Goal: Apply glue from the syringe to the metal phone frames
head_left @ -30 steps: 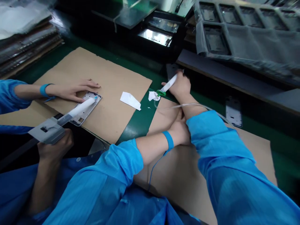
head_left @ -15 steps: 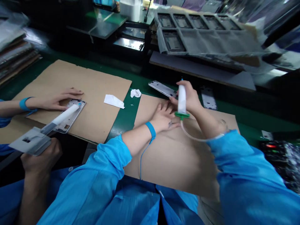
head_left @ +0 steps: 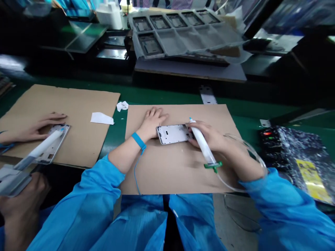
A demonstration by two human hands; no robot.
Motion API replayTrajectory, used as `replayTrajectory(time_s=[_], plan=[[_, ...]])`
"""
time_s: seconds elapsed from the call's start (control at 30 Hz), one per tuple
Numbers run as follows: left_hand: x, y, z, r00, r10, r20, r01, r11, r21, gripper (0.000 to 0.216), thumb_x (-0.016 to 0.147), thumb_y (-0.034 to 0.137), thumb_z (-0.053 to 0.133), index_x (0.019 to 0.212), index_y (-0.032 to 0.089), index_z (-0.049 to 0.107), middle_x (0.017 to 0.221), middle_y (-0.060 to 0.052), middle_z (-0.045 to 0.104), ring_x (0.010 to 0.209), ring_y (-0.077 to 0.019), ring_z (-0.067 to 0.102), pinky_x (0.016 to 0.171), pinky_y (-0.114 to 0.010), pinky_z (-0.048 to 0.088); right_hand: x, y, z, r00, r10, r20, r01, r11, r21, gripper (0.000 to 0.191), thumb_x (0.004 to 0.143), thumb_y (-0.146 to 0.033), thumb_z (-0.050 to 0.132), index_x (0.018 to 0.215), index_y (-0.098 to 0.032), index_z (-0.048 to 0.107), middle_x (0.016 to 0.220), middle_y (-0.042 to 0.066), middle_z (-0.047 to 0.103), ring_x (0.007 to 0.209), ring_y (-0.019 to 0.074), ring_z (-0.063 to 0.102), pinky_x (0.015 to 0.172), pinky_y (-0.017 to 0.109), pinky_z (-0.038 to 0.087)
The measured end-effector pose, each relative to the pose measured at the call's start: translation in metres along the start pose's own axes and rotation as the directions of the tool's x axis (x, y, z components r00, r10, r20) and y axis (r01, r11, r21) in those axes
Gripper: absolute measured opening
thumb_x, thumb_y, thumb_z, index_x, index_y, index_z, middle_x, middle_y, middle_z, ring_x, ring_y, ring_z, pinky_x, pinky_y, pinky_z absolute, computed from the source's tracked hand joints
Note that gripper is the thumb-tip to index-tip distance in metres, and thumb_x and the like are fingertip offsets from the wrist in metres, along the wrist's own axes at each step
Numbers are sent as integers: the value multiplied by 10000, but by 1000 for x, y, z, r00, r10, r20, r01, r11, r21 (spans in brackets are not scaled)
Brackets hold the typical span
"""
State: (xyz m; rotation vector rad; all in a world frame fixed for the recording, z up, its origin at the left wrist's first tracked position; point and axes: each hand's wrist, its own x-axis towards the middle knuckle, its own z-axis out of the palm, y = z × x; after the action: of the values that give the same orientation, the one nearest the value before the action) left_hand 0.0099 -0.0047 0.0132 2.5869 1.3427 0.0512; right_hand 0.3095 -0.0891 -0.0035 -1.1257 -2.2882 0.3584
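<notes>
The person's left hand (head_left: 151, 122) lies flat with its fingers slightly spread on the brown cardboard sheet (head_left: 178, 174), pressing against the far left end of a silver, rectangular metal phone frame (head_left: 172, 134) that lies face up in the middle of that sheet. The right hand (head_left: 213, 137) is curled around a white plastic dispensing syringe with a green collar (head_left: 202, 144), gripped like a pen, its tip touching the frame's far right corner; a clear thin hose (head_left: 252, 157) loops from the collar towards the near right. This looks like the start of laying a bead along the frame's edge. That move calls for a steady tip on the rim and a left hand that pins the frame. Far left, a co-worker's hand (head_left: 39, 127) rests on another silver frame (head_left: 53, 146).
</notes>
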Motion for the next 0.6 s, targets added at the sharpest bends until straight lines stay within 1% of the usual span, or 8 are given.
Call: replayTrajectory(time_s=[0.1, 0.23, 0.27, 0.33, 0.4, 0.43, 0.5, 0.6], plan=[[-3, -2, -4, 976, 181, 119, -180, 983, -24, 957, 959, 577, 855, 1782, 258, 487, 1927, -155, 266, 1798, -528, 145, 1455, -701, 157, 14, 5, 1, 988, 148, -38, -143, 984, 107, 508, 1002, -434, 787, 1456, -290, 613, 1283, 125, 821, 1147, 366, 832, 1036, 584, 690], [0, -11, -5, 901, 392, 187, -360, 914, -186, 1356, 722, 712, 1001, 1826, 223, 384, 1913, -163, 285, 1802, -538, 97, 1448, -748, 144, 19, 11, 6, 981, 185, -66, -176, 977, 122, 580, 981, -581, 827, 1439, -289, 624, 1311, 142, 826, 1311, 421, 779, 1141, 657, 636], [2, -16, -4, 883, 434, 178, -389, 890, -240, 1332, 689, 709, 1022, 1796, 242, 446, 1901, -151, 325, 1801, -528, 131, 1448, -743, 166, 20, 14, 7, 982, 182, -57, -174, 977, 123, 595, 974, -597, 831, 1443, -289, 630, 1318, 143, 828, 1340, 428, 766, 1159, 666, 625], [5, -25, -3, 883, 462, 80, -408, 841, -356, 885, 777, 636, 982, 1541, 265, 731, 1767, -123, 577, 1742, -469, 375, 1417, -672, 332, 21, 17, 11, 985, 169, -35, -162, 977, 139, 569, 993, -578, 802, 1457, -295, 631, 1320, 135, 834, 1355, 421, 763, 1168, 656, 624], [6, -33, -2, 925, 374, -68, -365, 823, -435, 344, 960, 518, 806, 1137, 226, 841, 1387, -125, 833, 1458, -374, 710, 1238, -555, 566, 21, 16, 18, 989, 141, -39, -131, 972, 195, 506, 1035, -516, 728, 1479, -303, 611, 1311, 120, 840, 1321, 393, 787, 1148, 628, 642], [6, -35, -1, 944, 301, -133, -328, 828, -455, 275, 1004, 473, 724, 1019, 214, 814, 1209, -123, 859, 1286, -338, 787, 1132, -515, 623, 20, 13, 23, 991, 127, -39, -115, 969, 220, 480, 1050, -478, 695, 1489, -311, 600, 1328, 112, 838, 1312, 378, 794, 1147, 616, 646], [6, -34, 0, 955, 210, -209, -283, 850, -444, 315, 1017, 510, 688, 1013, 208, 776, 1131, -124, 834, 1162, -327, 785, 1077, -512, 624, 18, 4, 32, 995, 89, -34, -77, 963, 259, 461, 1058, -429, 671, 1501, -329, 588, 1379, 102, 827, 1321, 359, 796, 1158, 605, 647], [4, -25, 3, 940, 273, -202, -332, 868, -369, 623, 908, 759, 815, 1210, 216, 768, 1376, -147, 776, 1365, -378, 683, 1243, -564, 515, 17, -9, 40, 994, 103, -26, -89, 944, 318, 491, 1068, -512, 700, 1513, -339, 585, 1424, 107, 816, 1367, 352, 780, 1168, 596, 648]])
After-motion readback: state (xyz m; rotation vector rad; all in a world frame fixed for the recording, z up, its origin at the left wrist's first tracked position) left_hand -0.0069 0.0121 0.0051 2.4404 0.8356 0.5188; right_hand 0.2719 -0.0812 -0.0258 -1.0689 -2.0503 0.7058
